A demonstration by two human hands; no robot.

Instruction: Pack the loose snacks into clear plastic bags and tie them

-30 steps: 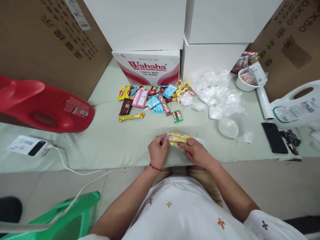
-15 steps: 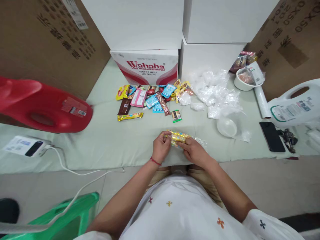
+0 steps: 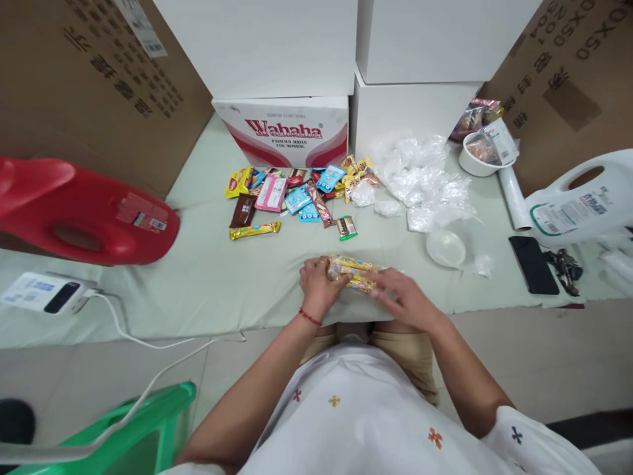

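Observation:
Several yellow-wrapped snack bars (image 3: 357, 266) lie side by side near the table's front edge, with clear plastic around them. My left hand (image 3: 318, 285) is closed on their left end, thumb laid over the top. At the right end, my right hand (image 3: 406, 301) has its fingers stretched and apart, the fingertips at or just over the plastic. Beyond my hands is a pile of packaged snacks, among them a pink packet (image 3: 271, 192), a dark brown packet (image 3: 242, 211), a single yellow bar (image 3: 254, 230) and a small green-edged packet (image 3: 347, 227).
Crumpled clear plastic (image 3: 420, 175) and a translucent bowl (image 3: 446, 248) are to the right. Farther right are a phone (image 3: 534, 265), keys (image 3: 564, 270) and a white jug (image 3: 578, 198). A red jug (image 3: 99, 214) is at left. Boxes, including a Wahaha carton (image 3: 287, 132), wall the back.
My right hand has loosened from the snack bars, its fingers now spread and shifted right. My left hand has moved to their left end. More of the bars shows between the hands.

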